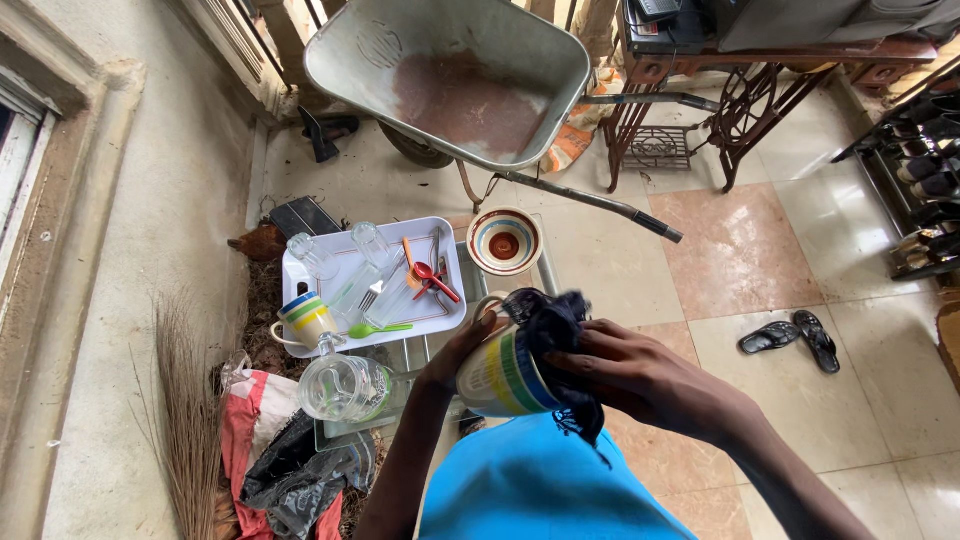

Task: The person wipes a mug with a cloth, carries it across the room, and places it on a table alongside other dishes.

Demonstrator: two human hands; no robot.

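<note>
View from the head camera, looking down. The left hand [455,362] has its grip closed around the striped ceramic mug with yellow, green and blue bands [500,375], held tilted on its side in front of the person's blue shirt [540,480], just above the near edge of the small glass-topped table [420,350]. The right hand [625,375] has its grip closed on a dark blue cloth [560,345], which is pressed into the mouth of the mug and hangs down its right side. On the table, a white rectangular plastic tray [445,255] carries two clear drinking glasses [340,255], a metal fork [372,292], a red plastic spoon [430,277], an orange plastic spoon [408,262] and a green plastic spoon [375,329]. A second striped mug [305,318] stands at the tray's left corner; a clear glass jug [345,388] lies near it. A round bowl with coloured rings [504,241] sits just right of the tray. Beyond the table stands a grey metal wheelbarrow [450,75]; a pair of black sandals [795,338] lies on the tiled floor [740,250], well apart.
</note>
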